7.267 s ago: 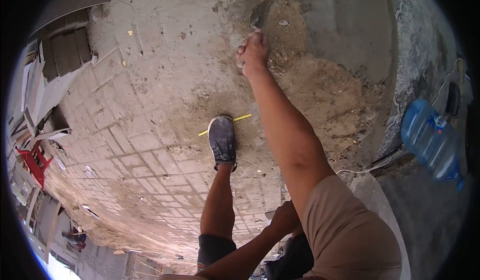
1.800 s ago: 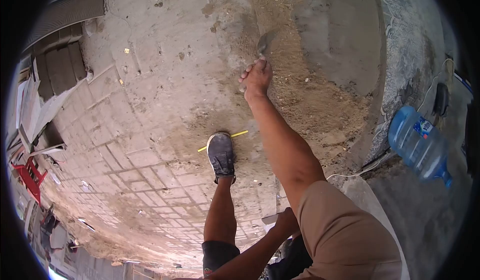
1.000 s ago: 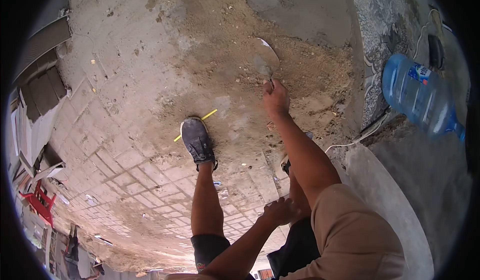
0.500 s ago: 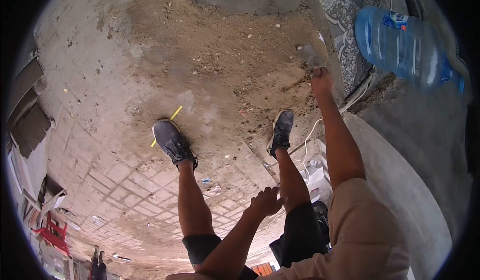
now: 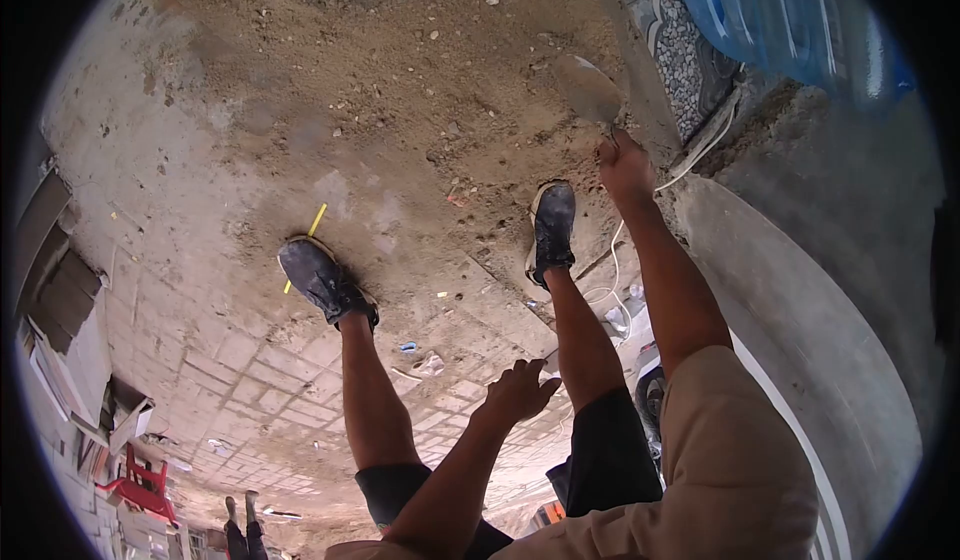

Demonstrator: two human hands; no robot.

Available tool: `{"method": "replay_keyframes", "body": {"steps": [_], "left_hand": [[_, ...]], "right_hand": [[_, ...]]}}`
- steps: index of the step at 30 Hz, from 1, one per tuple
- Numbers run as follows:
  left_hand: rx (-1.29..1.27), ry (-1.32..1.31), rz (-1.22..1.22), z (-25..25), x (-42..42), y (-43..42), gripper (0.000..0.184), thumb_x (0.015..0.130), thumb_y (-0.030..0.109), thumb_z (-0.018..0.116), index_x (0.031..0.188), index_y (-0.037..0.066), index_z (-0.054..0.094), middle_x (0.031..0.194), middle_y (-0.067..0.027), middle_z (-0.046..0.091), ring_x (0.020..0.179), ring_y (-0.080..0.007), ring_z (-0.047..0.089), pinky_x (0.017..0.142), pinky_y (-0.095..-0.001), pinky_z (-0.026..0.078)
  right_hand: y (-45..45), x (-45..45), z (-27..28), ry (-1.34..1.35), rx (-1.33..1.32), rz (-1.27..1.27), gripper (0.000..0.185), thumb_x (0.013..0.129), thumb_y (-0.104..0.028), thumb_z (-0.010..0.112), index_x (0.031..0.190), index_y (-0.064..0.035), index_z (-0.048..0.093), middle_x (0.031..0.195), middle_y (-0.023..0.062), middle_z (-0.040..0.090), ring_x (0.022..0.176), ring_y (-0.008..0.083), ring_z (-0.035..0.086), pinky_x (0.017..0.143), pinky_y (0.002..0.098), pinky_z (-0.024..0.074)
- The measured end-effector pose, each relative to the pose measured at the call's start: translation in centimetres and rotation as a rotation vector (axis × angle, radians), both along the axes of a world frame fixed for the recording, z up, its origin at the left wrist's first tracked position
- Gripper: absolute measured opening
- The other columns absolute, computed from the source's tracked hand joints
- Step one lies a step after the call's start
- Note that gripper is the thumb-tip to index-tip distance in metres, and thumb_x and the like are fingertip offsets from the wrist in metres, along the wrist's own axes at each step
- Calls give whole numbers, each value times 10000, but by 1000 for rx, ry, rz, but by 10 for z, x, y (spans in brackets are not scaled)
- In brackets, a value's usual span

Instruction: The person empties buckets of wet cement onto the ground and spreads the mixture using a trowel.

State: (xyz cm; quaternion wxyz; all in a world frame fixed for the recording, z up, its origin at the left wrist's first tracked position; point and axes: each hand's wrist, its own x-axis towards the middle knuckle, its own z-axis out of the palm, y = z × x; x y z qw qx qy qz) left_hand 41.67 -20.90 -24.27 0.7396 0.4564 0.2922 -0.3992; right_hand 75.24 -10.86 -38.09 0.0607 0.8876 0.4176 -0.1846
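Observation:
My right hand (image 5: 628, 170) is closed around the handle of a trowel. The rounded, shiny metal blade of the trowel (image 5: 590, 88) reaches forward over loose sandy soil (image 5: 400, 80); whether it touches the soil is hard to tell. My left hand (image 5: 520, 392) hangs in front of my body, just left of my right shin, with its fingers loosely apart and nothing seen in it. My dark shoes (image 5: 553, 225) stand on the dusty ground, one on each side.
A large blue water bottle (image 5: 790, 20) lies at upper right, beside a patterned tile strip (image 5: 680, 60). A white cable (image 5: 700, 155) runs past my right hand. A yellow strip (image 5: 318, 220) lies under my left shoe. Further off are a red chair (image 5: 140, 485) and a person's legs (image 5: 243, 525).
The trowel blade has turned and now shows broad and bright ahead of my right hand. My left hand has shifted slightly left, away from my shin. The whole view has shifted somewhat.

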Motion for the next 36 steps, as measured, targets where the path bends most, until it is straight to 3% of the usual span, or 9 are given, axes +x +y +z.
{"method": "replay_keyframes", "body": {"steps": [6,8,15,17,20,26,31,34,36], "left_hand": [[57,-18,8,-2,-1,-10,636,981,538,537,1459,122,484,1426,-213,519,1275,-417,551,1038,-570,446],[49,-10,-6,-1,1,-2,654,986,557,527,1457,104,498,1438,-242,506,1313,-417,520,1085,-517,431],[20,-2,-72,9,3,0,664,987,556,519,1471,104,474,1424,-227,520,1319,-402,516,1079,-525,431],[2,15,-56,12,1,-1,666,988,562,510,1475,109,470,1442,-216,506,1323,-402,514,1079,-537,427],[-2,41,-72,9,4,9,658,990,551,515,1476,111,464,1452,-201,492,1333,-404,503,1083,-548,420],[-10,41,-9,17,4,7,633,997,526,527,1479,121,459,1446,-193,495,1337,-407,489,1072,-565,419],[-30,26,2,16,8,19,625,997,503,542,1487,124,453,1449,-171,496,1350,-382,482,1089,-571,393],[-6,44,-3,14,5,29,629,1001,513,531,1490,126,448,1455,-165,495,1354,-371,482,1079,-580,400],[5,50,36,13,2,26,631,1001,518,524,1490,127,446,1457,-167,494,1356,-373,480,1081,-584,396]], "right_hand": [[-38,12,-13,153,143,-420,365,950,-383,613,1161,-94,684,967,271,701,967,483,668,814,529,525],[-62,11,-23,43,219,-207,304,973,-306,615,937,-5,647,702,209,603,675,362,624,640,467,460],[-55,-52,-35,313,276,-438,314,999,-325,596,931,-19,618,694,174,590,618,309,611,617,455,476],[-41,-81,-40,406,190,-59,215,951,-253,616,968,-40,637,728,212,624,720,428,651,662,499,505],[-10,-90,-44,279,162,360,189,938,-234,635,976,-48,644,741,208,639,720,434,655,637,480,516],[6,-85,-45,249,401,-227,245,941,-288,653,1048,-68,630,866,202,672,828,439,679,701,506,539],[28,-179,-54,414,111,394,282,946,-276,640,1112,-52,601,963,181,680,890,401,691,729,508,564],[86,-216,-73,515,-99,426,242,947,-242,624,1090,-50,591,1042,206,662,968,421,656,799,530,539],[130,-239,-72,448,106,320,253,944,-228,634,1100,-37,579,1028,211,652,959,433,652,795,529,535]]}}
